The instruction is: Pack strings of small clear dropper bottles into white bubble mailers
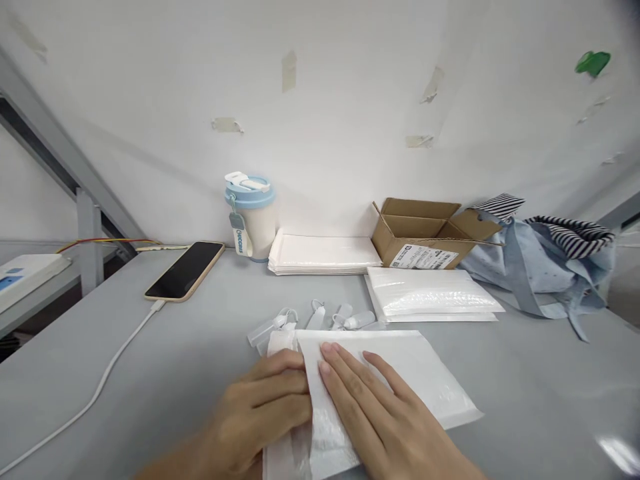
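Note:
A white padded envelope (420,373) lies on the grey table in front of me, its left edge lifted a little. My left hand (265,407) is closed at that edge, the fingers curled and their tips hidden under it. Flat across the top of the envelope rests my right hand (380,407), fingers stretched out toward the left edge. A pale translucent strip (283,340) shows beside the left hand. Just beyond the envelope lie several small clear plastic tubes (357,320) with loops, partly covered by it.
Behind stand a stack of white envelopes (325,253), an open cardboard box (425,233) and a blue-lidded cup (255,220). More padded envelopes (435,293) lie at right, near a light-blue cloth bag (540,260). A phone (185,270) with a white cable (105,377) is at left.

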The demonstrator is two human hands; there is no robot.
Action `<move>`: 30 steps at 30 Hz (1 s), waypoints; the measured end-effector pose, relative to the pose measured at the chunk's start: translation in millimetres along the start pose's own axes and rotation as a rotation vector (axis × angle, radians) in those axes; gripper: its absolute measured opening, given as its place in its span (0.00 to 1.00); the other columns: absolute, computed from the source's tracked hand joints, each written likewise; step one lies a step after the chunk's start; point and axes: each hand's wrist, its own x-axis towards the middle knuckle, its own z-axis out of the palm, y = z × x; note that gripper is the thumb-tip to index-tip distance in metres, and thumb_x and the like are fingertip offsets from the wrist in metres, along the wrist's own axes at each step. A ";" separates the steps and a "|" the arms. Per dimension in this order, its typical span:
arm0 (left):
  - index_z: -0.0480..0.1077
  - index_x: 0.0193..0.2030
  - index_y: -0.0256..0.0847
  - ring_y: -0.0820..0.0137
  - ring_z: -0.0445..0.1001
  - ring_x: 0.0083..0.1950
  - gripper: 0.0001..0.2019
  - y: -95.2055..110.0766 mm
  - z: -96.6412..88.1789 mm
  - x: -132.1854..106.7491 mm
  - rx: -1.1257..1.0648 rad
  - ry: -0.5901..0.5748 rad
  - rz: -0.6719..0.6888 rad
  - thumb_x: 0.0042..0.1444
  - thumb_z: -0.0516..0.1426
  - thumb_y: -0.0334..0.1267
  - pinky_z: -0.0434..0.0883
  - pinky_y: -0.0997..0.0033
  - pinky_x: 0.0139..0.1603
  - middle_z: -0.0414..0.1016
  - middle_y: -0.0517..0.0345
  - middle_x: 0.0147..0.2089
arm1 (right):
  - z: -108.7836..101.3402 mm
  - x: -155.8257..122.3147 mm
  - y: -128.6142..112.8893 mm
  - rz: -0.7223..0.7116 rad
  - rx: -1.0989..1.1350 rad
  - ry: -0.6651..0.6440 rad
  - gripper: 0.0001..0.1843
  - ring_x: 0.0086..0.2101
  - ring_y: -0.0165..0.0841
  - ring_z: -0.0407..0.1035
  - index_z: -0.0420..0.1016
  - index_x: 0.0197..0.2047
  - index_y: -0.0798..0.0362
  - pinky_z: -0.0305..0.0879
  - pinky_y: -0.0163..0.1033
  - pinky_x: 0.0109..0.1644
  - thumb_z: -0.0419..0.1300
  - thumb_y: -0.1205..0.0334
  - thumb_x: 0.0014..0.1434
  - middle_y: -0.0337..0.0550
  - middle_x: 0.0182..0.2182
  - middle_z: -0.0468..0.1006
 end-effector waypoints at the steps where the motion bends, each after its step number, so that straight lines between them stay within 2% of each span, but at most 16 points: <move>1: 0.69 0.44 0.39 0.67 0.73 0.43 0.07 1.2 -6.0 1.6 -0.006 0.011 0.010 0.61 0.53 0.28 0.75 0.66 0.42 0.76 0.52 0.41 | 0.2 -0.2 0.6 0.008 0.009 0.003 0.23 0.55 0.41 0.66 0.69 0.55 0.65 0.68 0.44 0.51 0.38 0.71 0.65 0.53 0.54 0.72; 3: 0.68 0.41 0.39 0.67 0.71 0.43 0.10 1.6 -14.4 5.3 0.027 0.065 0.016 0.56 0.55 0.22 0.74 0.67 0.41 0.74 0.53 0.38 | 0.7 -0.7 1.7 0.038 0.027 0.019 0.23 0.54 0.41 0.67 0.71 0.53 0.65 0.68 0.45 0.51 0.38 0.72 0.66 0.53 0.53 0.74; 5: 0.67 0.39 0.39 0.68 0.70 0.42 0.10 0.6 -17.5 8.6 0.088 0.155 -0.020 0.53 0.57 0.21 0.73 0.70 0.39 0.71 0.54 0.37 | 1.4 -1.4 2.5 0.070 0.043 0.040 0.23 0.53 0.41 0.69 0.72 0.50 0.64 0.68 0.47 0.50 0.38 0.72 0.66 0.52 0.51 0.75; 7: 0.67 0.38 0.39 0.70 0.69 0.40 0.09 -0.3 -16.3 10.0 0.109 0.211 -0.051 0.54 0.56 0.22 0.73 0.73 0.37 0.68 0.56 0.36 | 2.3 -2.2 3.0 0.091 0.053 0.060 0.22 0.52 0.42 0.69 0.72 0.50 0.64 0.68 0.48 0.50 0.39 0.74 0.65 0.52 0.50 0.76; 9: 0.67 0.38 0.38 0.72 0.70 0.41 0.08 -0.2 -12.6 8.4 0.105 0.213 -0.057 0.56 0.55 0.23 0.73 0.76 0.39 0.68 0.56 0.36 | 2.8 -2.8 3.4 0.097 0.058 0.069 0.22 0.52 0.42 0.70 0.72 0.50 0.64 0.68 0.48 0.50 0.39 0.74 0.65 0.52 0.50 0.76; 11: 0.68 0.42 0.37 0.71 0.71 0.44 0.09 0.7 -7.8 4.0 0.118 0.182 -0.042 0.57 0.54 0.22 0.73 0.76 0.45 0.70 0.54 0.40 | 2.2 -2.9 3.8 0.099 0.064 0.072 0.22 0.52 0.42 0.70 0.71 0.51 0.64 0.69 0.48 0.49 0.38 0.73 0.66 0.53 0.50 0.77; 15: 0.66 0.53 0.32 0.67 0.70 0.55 0.15 1.0 2.3 -6.8 0.144 0.057 0.013 0.58 0.53 0.22 0.72 0.70 0.56 0.73 0.47 0.50 | -0.9 -1.9 4.6 0.079 0.077 0.074 0.22 0.51 0.42 0.70 0.72 0.51 0.61 0.70 0.48 0.48 0.39 0.70 0.67 0.55 0.49 0.76; 20: 0.68 0.53 0.29 0.65 0.68 0.60 0.16 -4.5 3.3 -8.0 0.278 -0.063 0.235 0.62 0.47 0.21 0.70 0.66 0.60 0.77 0.47 0.51 | 0.0 -1.9 1.0 0.111 0.102 0.152 0.20 0.50 0.39 0.71 0.75 0.43 0.60 0.68 0.45 0.52 0.42 0.75 0.63 0.52 0.45 0.79; 24: 0.69 0.52 0.28 0.67 0.66 0.62 0.15 -3.0 -6.6 -1.7 0.312 -0.151 0.305 0.66 0.45 0.26 0.67 0.69 0.63 0.78 0.46 0.51 | -1.7 -4.3 -3.0 0.152 0.127 0.217 0.19 0.49 0.36 0.72 0.76 0.43 0.59 0.69 0.41 0.52 0.44 0.75 0.63 0.49 0.43 0.81; 26: 0.69 0.51 0.27 0.67 0.66 0.62 0.15 1.0 -9.2 0.0 0.278 -0.168 0.315 0.67 0.44 0.28 0.66 0.68 0.63 0.78 0.45 0.50 | -5.5 -5.2 -3.5 0.120 0.114 0.218 0.16 0.49 0.37 0.72 0.75 0.45 0.58 0.71 0.40 0.50 0.47 0.71 0.64 0.49 0.44 0.81; 30: 0.68 0.53 0.29 0.66 0.66 0.62 0.18 5.4 -3.5 -0.9 0.250 -0.094 0.239 0.68 0.40 0.29 0.68 0.65 0.62 0.78 0.44 0.50 | -12.6 -5.6 -4.1 0.059 0.095 0.247 0.11 0.47 0.33 0.74 0.76 0.42 0.58 0.73 0.34 0.48 0.53 0.71 0.61 0.47 0.42 0.81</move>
